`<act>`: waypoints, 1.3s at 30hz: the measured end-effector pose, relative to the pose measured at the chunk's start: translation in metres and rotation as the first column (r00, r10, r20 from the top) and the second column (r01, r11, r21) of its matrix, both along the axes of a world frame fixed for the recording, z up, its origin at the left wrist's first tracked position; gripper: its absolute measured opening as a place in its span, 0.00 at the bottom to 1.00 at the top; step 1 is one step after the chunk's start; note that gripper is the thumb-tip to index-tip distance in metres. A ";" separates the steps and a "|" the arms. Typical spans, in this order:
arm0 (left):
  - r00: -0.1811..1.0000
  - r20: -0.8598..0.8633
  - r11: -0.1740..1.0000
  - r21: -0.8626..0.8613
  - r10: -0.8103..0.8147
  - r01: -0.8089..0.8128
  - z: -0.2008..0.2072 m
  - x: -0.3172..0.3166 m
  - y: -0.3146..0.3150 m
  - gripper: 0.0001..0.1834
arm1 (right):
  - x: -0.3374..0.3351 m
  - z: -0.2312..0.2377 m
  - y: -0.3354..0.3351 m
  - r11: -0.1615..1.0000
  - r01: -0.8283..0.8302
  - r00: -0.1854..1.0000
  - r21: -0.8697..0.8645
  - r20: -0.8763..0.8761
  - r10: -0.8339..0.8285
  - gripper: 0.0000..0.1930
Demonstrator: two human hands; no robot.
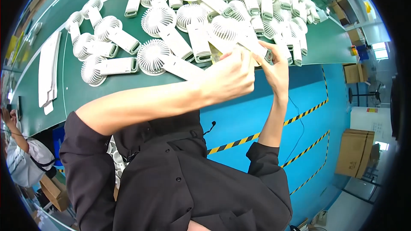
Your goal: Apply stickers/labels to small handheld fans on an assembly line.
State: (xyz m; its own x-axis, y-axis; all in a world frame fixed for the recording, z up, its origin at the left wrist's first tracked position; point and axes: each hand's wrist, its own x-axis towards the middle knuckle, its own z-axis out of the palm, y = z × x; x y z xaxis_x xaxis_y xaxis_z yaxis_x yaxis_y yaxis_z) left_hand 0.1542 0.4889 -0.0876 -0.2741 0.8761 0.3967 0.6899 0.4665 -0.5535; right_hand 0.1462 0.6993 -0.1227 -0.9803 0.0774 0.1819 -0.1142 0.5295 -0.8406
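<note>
Both hands meet at the near edge of a pile of white handheld fans, each with a round ribbed head and a flat handle. My left hand (pixel 229 75) is closed, its fingertips pinched beside the right hand's. My right hand (pixel 276 68) curls in from the other side, thumb and fingers bent together beside a handle's end. A pale yellowish piece (pixel 217 54) shows partly behind my left fingers; what the fingertips grip is mostly hidden. Just beyond them lies a white fan (pixel 224 29), head to the left. Another fan (pixel 154 57) lies by my left forearm, its handle partly covered.
Several more fans (pixel 109 66) are spread on the green table (pixel 128 81). Long white strips (pixel 49 70) lie stacked at the left. Blue floor (pixel 239 119) with black-and-yellow tape is below the table edge. A person (pixel 30 158) is at far left; a cardboard box (pixel 354 152) stands right.
</note>
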 end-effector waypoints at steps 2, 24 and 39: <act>0.999 -0.046 0.997 0.072 -0.020 0.023 0.003 0.000 -0.005 0.11 | -0.003 0.000 0.000 0.996 -0.060 0.996 -0.068 -0.065 0.055 0.20; 0.790 0.528 0.848 0.530 -0.310 -0.022 -0.020 -0.028 -0.029 0.08 | 0.085 -0.045 -0.063 0.881 0.399 0.784 0.254 -0.593 -0.184 0.07; 0.940 0.282 0.889 0.456 -0.193 0.046 -0.006 -0.013 -0.016 0.08 | 0.028 -0.040 -0.066 0.903 -0.008 0.945 0.430 -0.292 0.147 0.09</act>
State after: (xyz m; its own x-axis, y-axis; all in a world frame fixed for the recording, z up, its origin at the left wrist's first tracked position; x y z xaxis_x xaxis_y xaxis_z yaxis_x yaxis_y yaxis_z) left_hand 0.1414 0.4726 -0.0940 -0.3520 0.6666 0.6571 0.8573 0.5114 -0.0596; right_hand 0.1741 0.6330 -0.1628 -0.8677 -0.1479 0.4746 -0.3866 0.8011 -0.4569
